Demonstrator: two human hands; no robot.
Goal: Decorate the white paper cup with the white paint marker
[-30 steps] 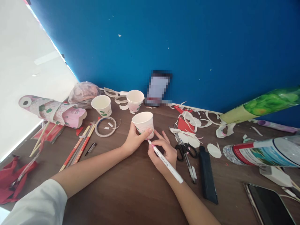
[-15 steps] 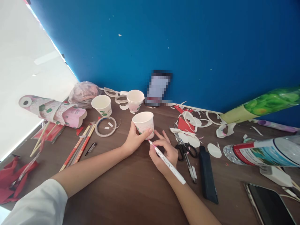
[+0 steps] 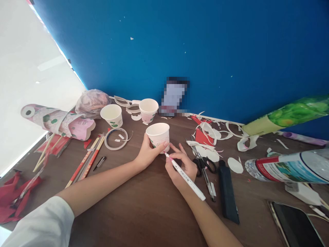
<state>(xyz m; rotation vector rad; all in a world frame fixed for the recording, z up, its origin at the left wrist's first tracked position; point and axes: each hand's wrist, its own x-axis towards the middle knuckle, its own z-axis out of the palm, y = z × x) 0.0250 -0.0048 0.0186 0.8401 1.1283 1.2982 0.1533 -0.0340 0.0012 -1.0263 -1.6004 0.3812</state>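
Centre of frame: the left hand (image 3: pixel 147 154) curls around a paper cup (image 3: pixel 158 135) standing on the surface (image 3: pixel 144 206), while the right hand (image 3: pixel 183 168) pinches a marker (image 3: pixel 186 177) with its pink tip at the cup's lower wall, where a slack hold might let the light cup tip or the stroke skid.

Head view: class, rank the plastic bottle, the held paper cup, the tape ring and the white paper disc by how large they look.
1. plastic bottle, even though the frame's right edge cuts it off.
2. held paper cup and tape ring: about alike in width, the cup slightly taller; too close to rank.
3. white paper disc.
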